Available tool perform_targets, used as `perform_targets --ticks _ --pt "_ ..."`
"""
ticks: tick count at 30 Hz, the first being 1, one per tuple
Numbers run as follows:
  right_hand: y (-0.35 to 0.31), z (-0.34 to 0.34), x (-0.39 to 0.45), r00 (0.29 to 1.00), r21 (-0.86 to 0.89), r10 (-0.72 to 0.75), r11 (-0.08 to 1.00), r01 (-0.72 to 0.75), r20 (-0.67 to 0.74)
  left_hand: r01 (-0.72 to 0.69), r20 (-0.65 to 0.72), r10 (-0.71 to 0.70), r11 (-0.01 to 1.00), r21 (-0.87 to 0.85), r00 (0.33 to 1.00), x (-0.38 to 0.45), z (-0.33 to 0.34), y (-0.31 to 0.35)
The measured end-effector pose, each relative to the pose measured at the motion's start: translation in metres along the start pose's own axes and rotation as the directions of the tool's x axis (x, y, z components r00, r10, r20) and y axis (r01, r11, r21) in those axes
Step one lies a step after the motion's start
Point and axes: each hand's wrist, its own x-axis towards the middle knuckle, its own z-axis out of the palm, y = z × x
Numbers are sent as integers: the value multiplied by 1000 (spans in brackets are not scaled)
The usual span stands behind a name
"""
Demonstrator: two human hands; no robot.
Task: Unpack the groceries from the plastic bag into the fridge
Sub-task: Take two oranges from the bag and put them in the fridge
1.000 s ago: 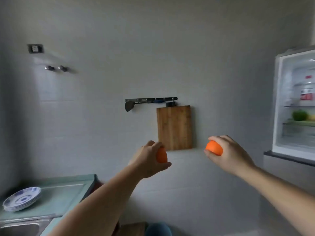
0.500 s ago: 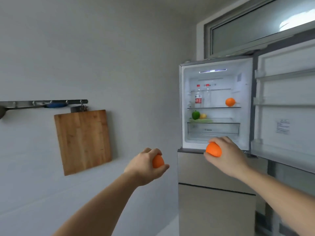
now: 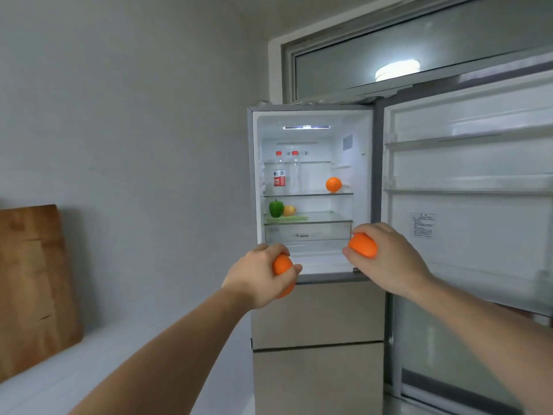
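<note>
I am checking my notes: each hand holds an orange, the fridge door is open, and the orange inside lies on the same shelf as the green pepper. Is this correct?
Not quite. In the head view the orange inside lies one shelf above the green pepper. The rest is right.

Room dim, grey, evenly lit. Brightest source: light strip [image 3: 306, 127] inside the open fridge [image 3: 311, 187], washing its white walls. Round ceiling lamp [image 3: 397, 70] glares softly through frosted transom glass [image 3: 449, 46]. Soft shadows on wall. Slight blur overall; wide-angle bending at edges.
</note>
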Motion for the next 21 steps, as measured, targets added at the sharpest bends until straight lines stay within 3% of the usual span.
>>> perform_targets --ticks 5,13,21 --pt "48 19 48 1000 -9 19 1000 -19 7 -24 16 24 1000 12 1000 60 30 -8" --pt "121 78 139 1000 98 9 995 -10 13 77 -44 -77 997 -10 996 158 79 -22" --pt "160 133 205 997 90 32 995 -38 69 50 -36 -49 998 23 998 249 113 -51"
